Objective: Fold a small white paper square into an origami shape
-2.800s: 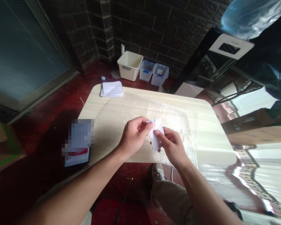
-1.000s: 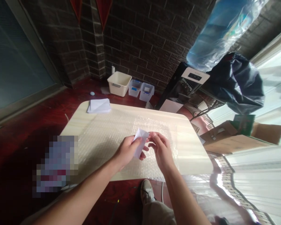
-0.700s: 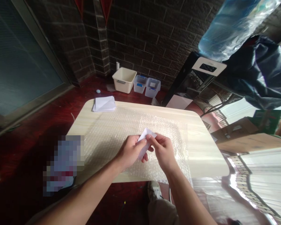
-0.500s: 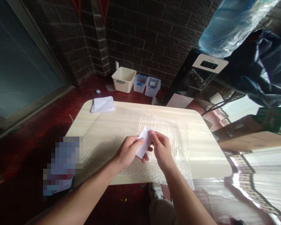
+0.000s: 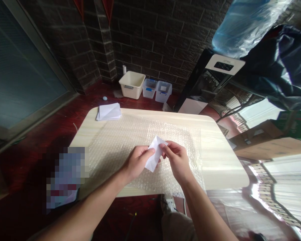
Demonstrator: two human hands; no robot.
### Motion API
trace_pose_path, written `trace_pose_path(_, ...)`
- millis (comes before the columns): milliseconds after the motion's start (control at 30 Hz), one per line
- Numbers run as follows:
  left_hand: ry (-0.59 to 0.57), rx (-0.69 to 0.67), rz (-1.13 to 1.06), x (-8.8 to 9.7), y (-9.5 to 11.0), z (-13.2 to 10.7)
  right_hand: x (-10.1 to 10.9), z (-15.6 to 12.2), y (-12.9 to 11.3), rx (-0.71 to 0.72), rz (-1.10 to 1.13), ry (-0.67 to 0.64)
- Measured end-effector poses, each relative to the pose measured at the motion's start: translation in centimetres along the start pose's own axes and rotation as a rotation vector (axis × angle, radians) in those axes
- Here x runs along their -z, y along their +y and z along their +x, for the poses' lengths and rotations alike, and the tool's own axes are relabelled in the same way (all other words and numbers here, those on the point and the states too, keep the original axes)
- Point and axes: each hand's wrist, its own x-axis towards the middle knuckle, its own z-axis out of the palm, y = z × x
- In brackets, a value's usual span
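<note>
Together, both hands pinch a folded white paper (image 5: 155, 154) above the bubble wrap (image 5: 120, 144).
Left hand (image 5: 137, 163) grips its near side, right hand (image 5: 177, 160) its top corner; a paper stack (image 5: 108, 111) lies well beyond the wrap's far-left corner.

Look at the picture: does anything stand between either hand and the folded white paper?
Nothing visible does. The left hand and right hand both pinch the folded paper directly, over the bubble wrap.
</note>
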Motion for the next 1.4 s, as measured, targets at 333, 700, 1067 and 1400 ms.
trace_pose_path(333,0.248,-0.107,0.167,1.0,-0.6,0.3,-0.6,-0.2,0.3,0.083,-0.118,0.012)
trace_pose_path(700,0.247,-0.061,-0.127,1.1,-0.1,0.1,-1.1,-1.4,0.3,0.469,-0.546,-0.114)
trace_pose_path(1067,0.200,-0.137,0.205,1.2,0.1,0.0,-1.2,-0.7,-0.1,0.010,-0.062,0.005)
trace_pose_path(1400,0.028,-0.110,0.265,0.7,-0.3,0.1,-0.8,-0.4,-0.1,-0.018,-0.051,0.026)
